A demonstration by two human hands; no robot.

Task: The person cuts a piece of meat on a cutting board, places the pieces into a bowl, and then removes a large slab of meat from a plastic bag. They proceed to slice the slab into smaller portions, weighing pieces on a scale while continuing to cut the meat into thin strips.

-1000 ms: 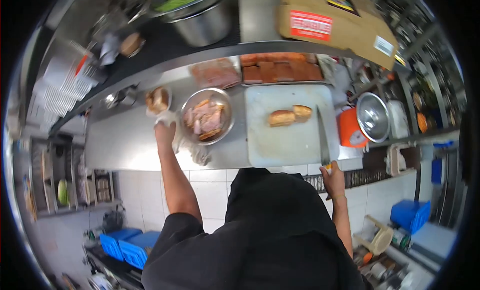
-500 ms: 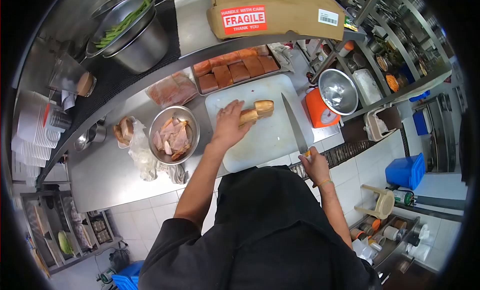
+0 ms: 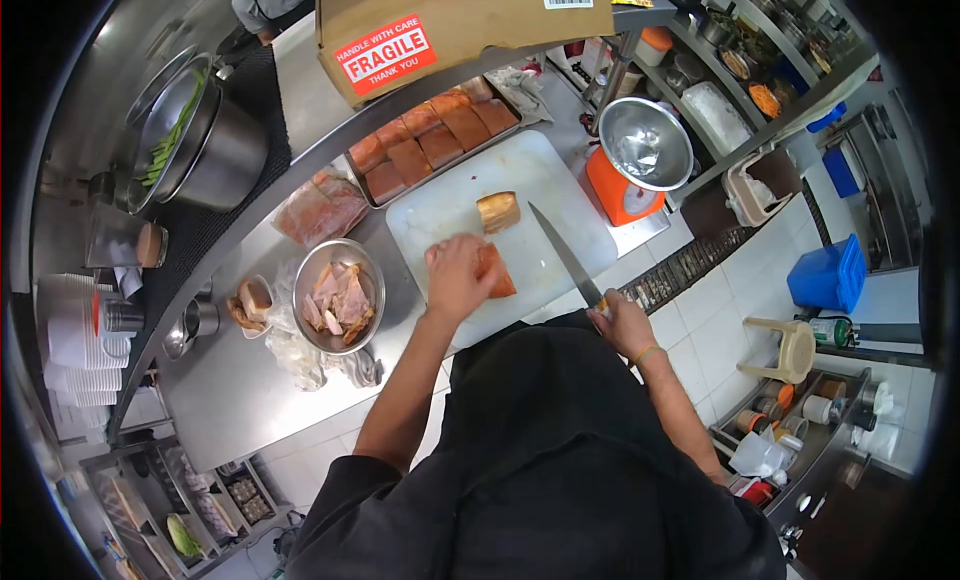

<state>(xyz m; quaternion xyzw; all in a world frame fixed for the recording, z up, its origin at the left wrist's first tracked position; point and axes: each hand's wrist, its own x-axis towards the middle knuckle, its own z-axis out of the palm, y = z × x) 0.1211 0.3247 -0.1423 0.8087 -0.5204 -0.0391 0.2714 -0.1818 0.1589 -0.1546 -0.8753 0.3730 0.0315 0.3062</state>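
Note:
On the white cutting board [image 3: 555, 170], my left hand [image 3: 458, 272] is closed over a reddish-brown block of meat [image 3: 494, 271], its fingers hiding the left side. Just above it lies a shorter tan block of meat [image 3: 498, 211], apart from my hand. My right hand [image 3: 622, 325] grips the handle of a long kitchen knife [image 3: 563, 250] at the board's lower right. The blade points up and left over the board, to the right of both blocks and not touching them.
Behind the board sits a tray of meat blocks [image 3: 440, 143], beside a bagged piece of meat [image 3: 322, 210]. A steel bowl of meat trimmings [image 3: 374, 302] stands left. An orange scale [image 3: 610, 193] carries a metal bowl [image 3: 646, 150]. A cardboard box [image 3: 480, 25] rests on the shelf above.
My left hand has moved down the board with the longer block, now turned reddish side up. The shorter block lies separate from it. The knife stays in my right hand; the view has rotated.

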